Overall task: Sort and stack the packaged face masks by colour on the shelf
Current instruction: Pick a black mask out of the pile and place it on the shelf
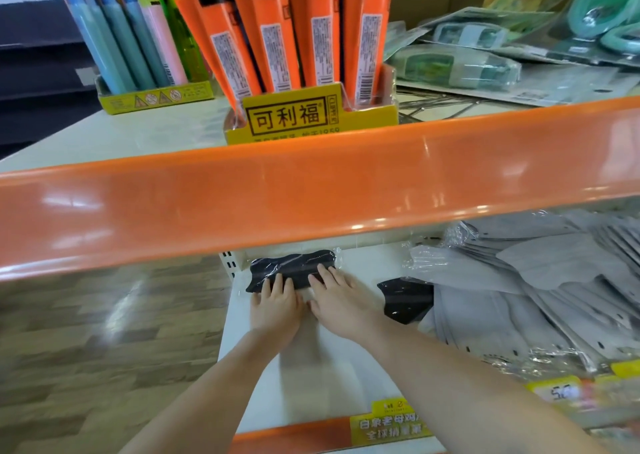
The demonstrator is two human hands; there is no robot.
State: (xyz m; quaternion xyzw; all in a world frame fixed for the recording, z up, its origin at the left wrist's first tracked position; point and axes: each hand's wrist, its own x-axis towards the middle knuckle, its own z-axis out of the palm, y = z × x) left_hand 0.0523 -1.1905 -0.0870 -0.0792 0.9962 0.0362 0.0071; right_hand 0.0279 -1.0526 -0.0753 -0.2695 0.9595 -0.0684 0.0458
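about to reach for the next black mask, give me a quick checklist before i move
1. Black mask pack lies flat at the back left of the lower shelf: ok.
2. Left hand and right hand rest on it with straight fingers, gripping nothing: ok.
3. Second black pack in view at the left edge of the grey mask pile: ok.
4. That pack free to lift: not ok, its right side is tucked under grey packs.
5. Grey pile stacked neatly: not ok, packs lie fanned and overlapping.
6. More black packs buried in the pile: cannot tell.
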